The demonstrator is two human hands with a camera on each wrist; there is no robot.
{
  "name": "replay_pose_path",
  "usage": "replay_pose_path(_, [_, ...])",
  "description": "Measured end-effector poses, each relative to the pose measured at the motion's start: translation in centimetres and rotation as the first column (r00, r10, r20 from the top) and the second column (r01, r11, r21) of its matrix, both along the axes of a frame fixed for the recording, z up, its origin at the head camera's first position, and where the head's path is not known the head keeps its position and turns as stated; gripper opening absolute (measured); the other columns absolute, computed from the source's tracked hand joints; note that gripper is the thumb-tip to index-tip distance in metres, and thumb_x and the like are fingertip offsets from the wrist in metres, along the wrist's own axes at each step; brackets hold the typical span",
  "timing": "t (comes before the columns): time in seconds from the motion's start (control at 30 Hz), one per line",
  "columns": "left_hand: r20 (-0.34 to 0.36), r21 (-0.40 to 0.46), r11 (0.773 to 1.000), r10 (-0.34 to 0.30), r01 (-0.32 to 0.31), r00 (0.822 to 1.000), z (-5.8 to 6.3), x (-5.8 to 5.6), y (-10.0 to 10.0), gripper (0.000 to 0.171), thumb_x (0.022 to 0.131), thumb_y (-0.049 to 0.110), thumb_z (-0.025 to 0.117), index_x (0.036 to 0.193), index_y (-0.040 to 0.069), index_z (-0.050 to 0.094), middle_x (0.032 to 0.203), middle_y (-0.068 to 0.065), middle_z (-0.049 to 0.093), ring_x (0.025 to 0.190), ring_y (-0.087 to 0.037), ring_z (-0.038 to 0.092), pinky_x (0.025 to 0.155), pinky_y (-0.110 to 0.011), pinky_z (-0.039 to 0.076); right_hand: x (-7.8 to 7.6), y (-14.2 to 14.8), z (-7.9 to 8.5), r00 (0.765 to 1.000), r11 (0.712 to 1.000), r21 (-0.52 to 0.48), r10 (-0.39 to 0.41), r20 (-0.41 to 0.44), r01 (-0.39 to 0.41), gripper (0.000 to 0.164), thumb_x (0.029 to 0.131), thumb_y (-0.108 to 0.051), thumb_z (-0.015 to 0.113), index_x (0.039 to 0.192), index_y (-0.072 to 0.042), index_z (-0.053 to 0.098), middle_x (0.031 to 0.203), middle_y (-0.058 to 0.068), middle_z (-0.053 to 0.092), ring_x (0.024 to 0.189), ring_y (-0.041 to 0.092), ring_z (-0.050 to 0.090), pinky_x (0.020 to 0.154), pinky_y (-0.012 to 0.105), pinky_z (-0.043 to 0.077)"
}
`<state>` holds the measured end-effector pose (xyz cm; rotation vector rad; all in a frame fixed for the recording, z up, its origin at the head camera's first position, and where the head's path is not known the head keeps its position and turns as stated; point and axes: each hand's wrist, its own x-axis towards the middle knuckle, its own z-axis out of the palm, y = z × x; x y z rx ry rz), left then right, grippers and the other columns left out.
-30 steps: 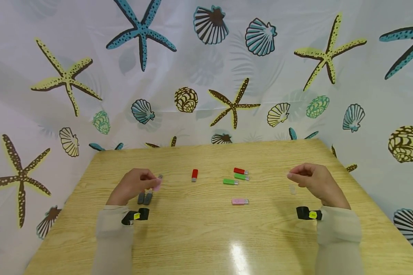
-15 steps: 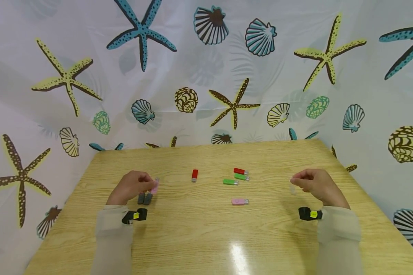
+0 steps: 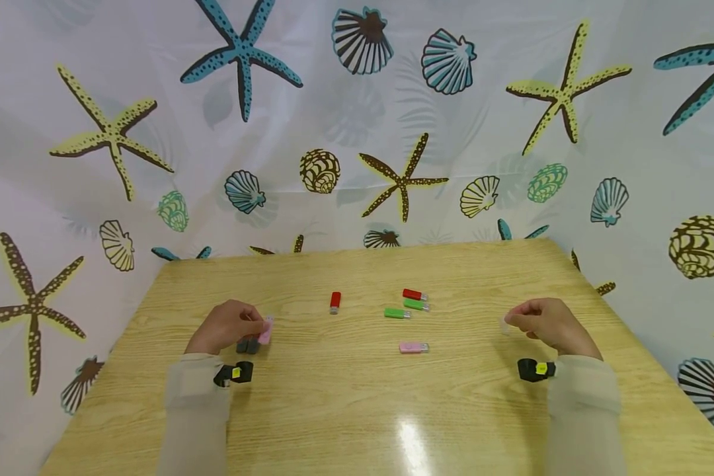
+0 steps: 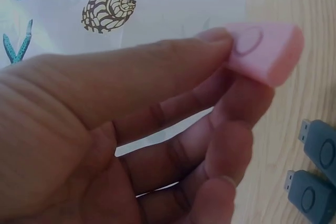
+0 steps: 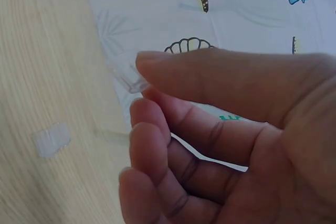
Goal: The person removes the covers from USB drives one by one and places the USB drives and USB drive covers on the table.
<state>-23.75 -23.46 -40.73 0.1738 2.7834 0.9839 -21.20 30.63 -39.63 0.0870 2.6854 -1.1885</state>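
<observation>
On the table [image 3: 333, 410] in the head view, two grey sticks [image 3: 252, 346] are lying near the left hand [image 3: 229, 325], which is pinching a pink USB stick [image 3: 265, 336], its long axis running front to back, plug pointing away. From the left wrist, its blunt end is pointing right. From the right wrist, the right hand [image 5: 231, 134] is pinching a clear piece [image 5: 128, 76]; another clear piece [image 5: 51, 140] is lying nearby.

Pink stick [image 4: 273, 51] partly hidden; clear piece [image 5: 126, 75] seems blurred, shape unclear.
</observation>
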Motion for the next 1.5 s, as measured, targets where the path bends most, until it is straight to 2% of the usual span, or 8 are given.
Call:
replay_pose_path(0.23, [0.004, -0.029, 1.0, -0.002, 0.002, 1.0, -0.4, -0.2, -0.1, 0.02, 0.089, 0.025, 0.068, 0.083, 0.006, 0.071, 0.077, -0.004, 0.064, 0.062, -0.017, 0.052, 0.056, -0.03, 0.044, -0.4, 0.1, -0.8, 1.0, 1.0, 0.008, -0.001, 0.018, 0.001, 0.041, 0.091, -0.033, 0.066, 0.106, 0.005, 0.062, 0.093, 0.01, 0.06, 0.076, 0.022, 0.055, 0.069, 0.034, 0.05])
replay_pose_path(0.5, [0.006, -0.043, 0.999, 0.01, -0.01, 1.0, -1.1, -0.5, -0.3, 0.019, 0.09, 0.024, 0.068, 0.083, 0.007, 0.072, 0.076, -0.003, 0.066, 0.063, -0.017, 0.053, 0.057, -0.03, 0.044, -0.5, 0.5, -1.4, 0.998, 1.0, 0.0, -0.011, 0.054, 0.011, 0.038, 0.091, -0.033, 0.065, 0.1, 0.004, 0.06, 0.073, 0.003, 0.053, 0.066, 0.018, 0.049, 0.063, 0.032, 0.045])
replay_pose_path(0.67, [0.017, -0.042, 0.999, 0.029, -0.028, 0.999, -1.5, -0.6, -0.3, 0.017, 0.089, 0.022, 0.068, 0.083, 0.006, 0.072, 0.077, -0.003, 0.066, 0.064, -0.016, 0.054, 0.058, -0.03, 0.045, -0.5, 0.8, -1.9, 0.997, 1.0, 0.007, 0.0, 0.078, -0.001, 0.032, 0.093, -0.028, 0.063, 0.099, 0.004, 0.062, 0.07, 0.003, 0.053, 0.061, 0.017, 0.048, 0.06, 0.033, 0.044])
replay_pose_path(0.9, [0.02, -0.049, 0.999, 0.018, -0.017, 1.0, -1.8, -0.6, -0.1, 0.017, 0.088, 0.019, 0.067, 0.079, 0.006, 0.071, 0.071, -0.004, 0.063, 0.06, -0.015, 0.05, 0.055, -0.029, 0.042, -0.5, 1.0, -2.4, 0.995, 1.0, -0.024, 0.003, 0.097, -0.001, 0.029, 0.094, -0.022, 0.062, 0.099, 0.006, 0.062, 0.066, 0.003, 0.055, 0.052, 0.013, 0.044, 0.053, 0.031, 0.042])
replay_pose_path(1.07, [0.025, -0.058, 0.998, 0.026, -0.025, 0.999, -2.1, -0.7, -0.1, 0.018, 0.089, 0.018, 0.066, 0.077, 0.006, 0.07, 0.066, -0.005, 0.061, 0.056, -0.014, 0.047, 0.054, -0.029, 0.04, -0.6, 1.2, -2.8, 0.994, 1.0, -0.011, 0.003, 0.106, -0.002, 0.027, 0.094, -0.021, 0.061, 0.098, 0.006, 0.064, 0.066, 0.003, 0.056, 0.054, 0.013, 0.045, 0.054, 0.031, 0.043])
replay_pose_path(1.37, [0.03, -0.058, 0.997, 0.055, -0.053, 0.998, -3.0, -0.7, 0.0, 0.021, 0.088, 0.019, 0.068, 0.072, 0.005, 0.069, 0.062, -0.005, 0.059, 0.053, -0.014, 0.045, 0.051, -0.028, 0.038, -0.6, 1.8, -3.4, 0.997, 0.993, 0.114, 0.018, 0.081, -0.027, 0.026, 0.09, -0.022, 0.066, 0.094, 0.004, 0.066, 0.076, 0.005, 0.061, 0.069, 0.019, 0.053, 0.062, 0.031, 0.045])
replay_pose_path(1.5, [0.033, -0.074, 0.995, 0.071, -0.068, 0.997, -3.0, -0.7, 0.2, 0.023, 0.088, 0.019, 0.068, 0.07, 0.005, 0.068, 0.06, -0.004, 0.059, 0.052, -0.014, 0.044, 0.05, -0.028, 0.038, -0.7, 2.0, -3.8, 0.997, 0.994, 0.106, 0.013, 0.082, -0.022, 0.027, 0.089, -0.022, 0.067, 0.096, 0.005, 0.069, 0.077, 0.005, 0.062, 0.069, 0.018, 0.054, 0.062, 0.031, 0.047])
